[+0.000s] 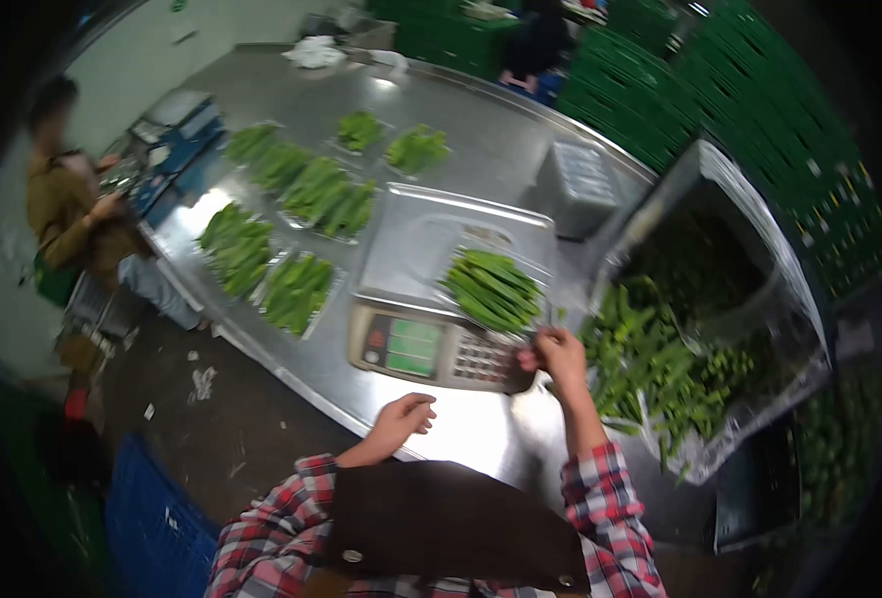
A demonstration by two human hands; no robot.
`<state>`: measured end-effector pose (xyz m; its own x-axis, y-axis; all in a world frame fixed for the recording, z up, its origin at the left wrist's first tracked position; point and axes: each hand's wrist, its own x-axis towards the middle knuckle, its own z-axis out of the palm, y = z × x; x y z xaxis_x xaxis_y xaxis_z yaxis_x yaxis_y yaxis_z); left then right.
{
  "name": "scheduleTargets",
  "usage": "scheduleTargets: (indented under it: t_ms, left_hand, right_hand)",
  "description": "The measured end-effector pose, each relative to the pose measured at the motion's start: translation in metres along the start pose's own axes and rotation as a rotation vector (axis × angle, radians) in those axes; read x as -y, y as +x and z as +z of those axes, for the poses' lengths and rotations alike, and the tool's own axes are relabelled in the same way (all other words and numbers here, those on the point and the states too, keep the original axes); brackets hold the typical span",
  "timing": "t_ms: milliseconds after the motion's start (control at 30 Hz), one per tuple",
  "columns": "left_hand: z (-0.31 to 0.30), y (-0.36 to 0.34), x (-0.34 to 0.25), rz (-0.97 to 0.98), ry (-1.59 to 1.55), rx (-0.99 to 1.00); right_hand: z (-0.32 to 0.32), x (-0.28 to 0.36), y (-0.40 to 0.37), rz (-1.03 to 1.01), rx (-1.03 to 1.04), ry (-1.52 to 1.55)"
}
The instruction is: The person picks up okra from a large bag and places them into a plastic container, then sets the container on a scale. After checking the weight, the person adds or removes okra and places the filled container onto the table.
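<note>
Filled trays of green pods [296, 289] lie in rows across the far half of the steel bench [501, 140], with a grey box [581, 184] near its right edge. A person in a brown jacket [67, 204] stands at the left. Green crates [760, 110] are stacked behind, and a blue crate [152, 528] sits on the floor.

Dim, blurred, fisheye-warped, dark corners

Red plaid shirt sleeves [600, 498] and a dark brown apron [441, 528] with metal rivets [350, 556]
</note>
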<state>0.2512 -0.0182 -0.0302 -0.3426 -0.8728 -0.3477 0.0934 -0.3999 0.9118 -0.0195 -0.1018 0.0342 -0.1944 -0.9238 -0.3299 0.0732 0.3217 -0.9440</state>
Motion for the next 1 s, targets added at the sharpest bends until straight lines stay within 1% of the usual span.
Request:
scheduleTargets:
  t_ms: [33, 67, 100, 133, 167, 267, 333, 400, 433, 533, 600, 633, 667, 733, 800, 833, 867, 933, 1000]
  left_hand:
    - [-0.002, 0.004, -0.005, 0.003, -0.015, 0.007]
    - [-0.003, 0.008, -0.011, 0.008, -0.032, 0.013]
    - [-0.005, 0.012, -0.019, 0.009, -0.106, 0.008]
    - [-0.006, 0.017, -0.028, 0.012, -0.183, 0.01]
    - [-0.004, 0.022, -0.04, -0.039, -0.229, -0.004]
    - [-0.009, 0.044, -0.05, -0.097, -0.52, 0.103]
    - [-0.009, 0.047, -0.064, -0.1, -0.588, 0.163]
    - [-0.009, 0.035, -0.085, -0.056, -0.491, 0.177]
    - [-0.012, 0.035, -0.086, -0.062, -0.525, 0.181]
    - [-0.026, 0.026, -0.092, 0.066, -0.455, 0.077]
    - [-0.042, 0.024, -0.103, 0.135, -0.475, -0.056]
    - [-0.058, 0.024, -0.106, 0.146, -0.539, -0.068]
    - [-0.075, 0.024, -0.11, 0.156, -0.602, -0.081]
    - [-0.117, 0.02, -0.13, 0.241, -0.652, -0.078]
    - [-0.167, 0.024, -0.14, 0.297, -0.686, -0.23]
    - [-0.196, 0.028, -0.144, 0.373, -0.69, -0.293]
    - [-0.228, 0.032, -0.149, 0.449, -0.692, -0.349]
    - [-0.289, 0.036, -0.17, 0.526, -0.666, -0.497]
    - [-0.354, 0.049, -0.176, 0.64, -0.606, -0.659]
  right_hand:
    - [-0.005, -0.007, 0.002, -0.034, 0.015, -0.101]
    - [-0.022, -0.044, 0.022, -0.169, -0.069, -0.222]
    - [-0.025, -0.033, 0.011, -0.139, -0.037, -0.212]
    - [-0.016, -0.013, -0.009, -0.074, -0.026, -0.095]
    - [-0.016, -0.006, -0.018, -0.046, -0.031, -0.089]
    - [-0.023, 0.002, -0.033, 0.037, 0.061, -0.063]
    - [-0.023, 0.006, -0.04, 0.028, 0.112, -0.043]
    - [-0.017, 0.014, -0.043, 0.026, 0.14, -0.079]
    - [-0.011, 0.021, -0.044, 0.019, 0.153, -0.111]
    - [0.011, 0.042, -0.043, 0.0, 0.188, -0.175]
    - [0.035, 0.056, -0.036, -0.016, 0.216, -0.18]
    - [0.048, 0.066, -0.033, -0.002, 0.268, -0.124]
    - [0.062, 0.072, -0.028, -0.045, 0.276, -0.125]
    - [0.088, 0.079, -0.016, -0.129, 0.295, -0.123]
    - [0.102, 0.083, 0.001, -0.132, 0.289, -0.131]
    - [0.102, 0.079, 0.01, -0.134, 0.264, -0.128]
    - [0.102, 0.076, 0.02, -0.14, 0.234, -0.123]
    - [0.098, 0.073, 0.033, -0.132, 0.163, -0.109]
    - [0.09, 0.072, 0.046, -0.13, 0.08, -0.094]
